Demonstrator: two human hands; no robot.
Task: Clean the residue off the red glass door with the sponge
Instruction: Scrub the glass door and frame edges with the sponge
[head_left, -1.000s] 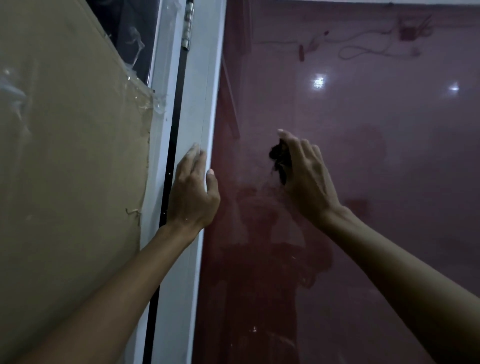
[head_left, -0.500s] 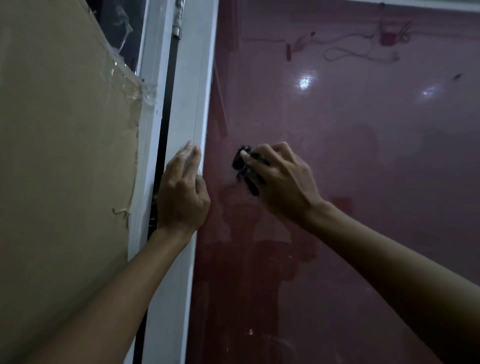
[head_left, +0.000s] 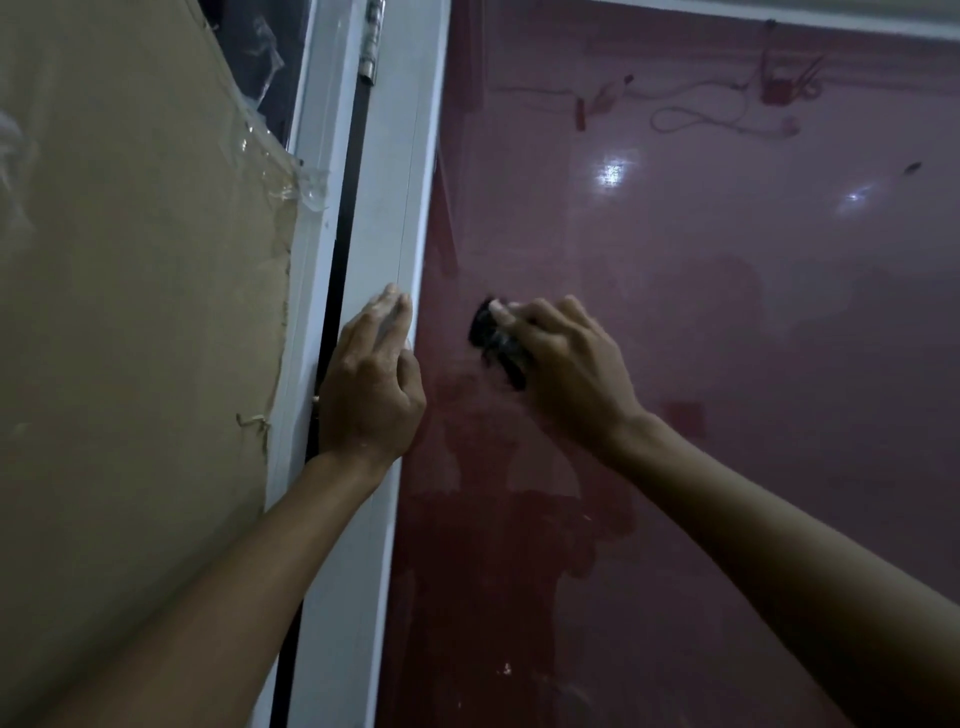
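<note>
Right hand clamps a soft, light sponge against the slick, fragile door near its left edge; left hand, fingers relaxed, steadies the frame.

sponge: dark, blurred, mostly hidden under right-hand fingers | left-hand fingers: tips motion-blurred | both forearms: cut off by bottom edge

The right hand has slid the sponge leftward across the red glass door, toward the frame
</note>
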